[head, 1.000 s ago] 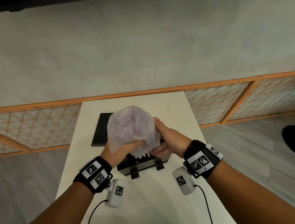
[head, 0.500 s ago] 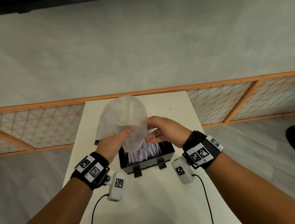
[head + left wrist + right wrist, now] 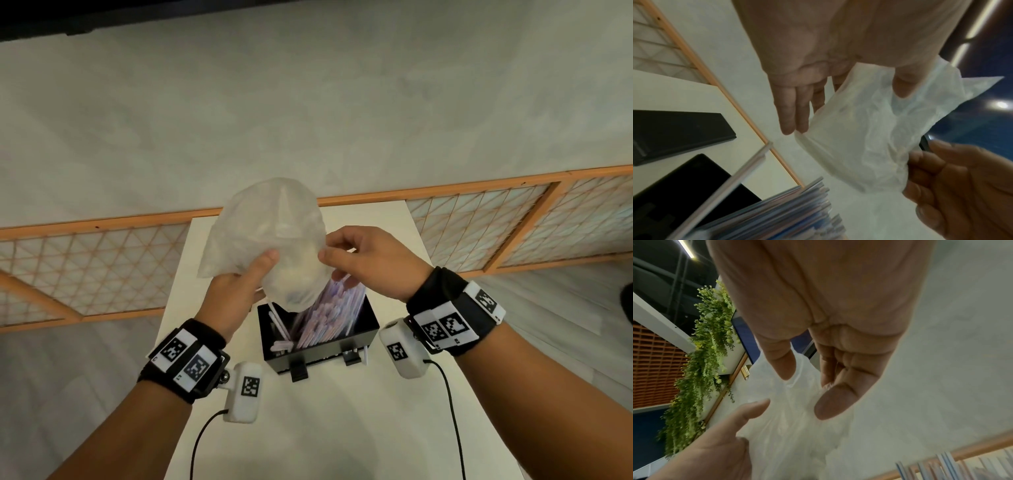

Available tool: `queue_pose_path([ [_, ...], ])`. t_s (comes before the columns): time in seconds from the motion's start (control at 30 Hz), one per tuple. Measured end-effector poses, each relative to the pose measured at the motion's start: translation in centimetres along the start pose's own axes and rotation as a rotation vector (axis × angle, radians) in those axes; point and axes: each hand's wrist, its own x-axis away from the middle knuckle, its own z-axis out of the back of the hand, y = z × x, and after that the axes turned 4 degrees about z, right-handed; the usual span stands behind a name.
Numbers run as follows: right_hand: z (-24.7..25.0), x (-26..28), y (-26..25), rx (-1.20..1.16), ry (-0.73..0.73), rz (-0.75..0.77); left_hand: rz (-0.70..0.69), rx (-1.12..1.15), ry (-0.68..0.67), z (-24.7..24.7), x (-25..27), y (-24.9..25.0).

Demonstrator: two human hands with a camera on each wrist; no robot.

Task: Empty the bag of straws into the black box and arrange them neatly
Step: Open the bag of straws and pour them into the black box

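Above the black box point(image 3: 359, 337) I pinch the bag point(image 3: 270, 240) with both hands — left hand point(image 3: 236, 291), right hand point(image 3: 373, 263) — straws point(image 3: 325, 315) standing slanted inside.

head looks down; wrists close, sharing bag point(image 3: 270, 240).

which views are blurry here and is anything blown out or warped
Head view: mostly sharp, with wide-angle bending of the wall rail; the straws streak into the box. Left wrist view: straws smeared, a glare spot at right. Right wrist view: right hand looms large and soft, the bag is pale with little detail.
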Motion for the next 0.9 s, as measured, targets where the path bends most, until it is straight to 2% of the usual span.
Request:
queue_pose_path([
  [0.1, 0.4, 0.3, 0.5, -0.005, 0.056, 0.002, 0.003, 0.024, 0.076, 0.8, 0.1, -0.1],
  [0.17, 0.6, 0.5, 1.0, -0.01, 0.089, 0.012, -0.021, -0.015, 0.074, 1.4, 0.2, -0.3],
  [0.3, 0.6, 0.9, 1.7, -0.045, 0.143, -0.001, -0.146, -0.13, 0.095, 2.0, 0.4, 0.0],
  [0.53, 0.2, 1.9, 3.4, -0.161, 0.166, -0.061, -0.227, 0.026, 0.094, 2.9, 0.4, 1.9],
  [0.6, 0.0, 2.5, 3.7, -0.182, 0.156, -0.062, -0.212, 0.062, 0.149, 3.5, 0.6, 2.3],
  [0.73, -0.7, 4.5, 4.5, -0.178, 0.104, -0.072, -0.084, 0.148, 0.317, 6.2, 1.4, 2.0],
  [0.9, -2.2, 8.4, 7.0, -0.11, -0.023, -0.142, 0.0, 0.222, 0.425, 11.6, 2.5, -2.0],
])
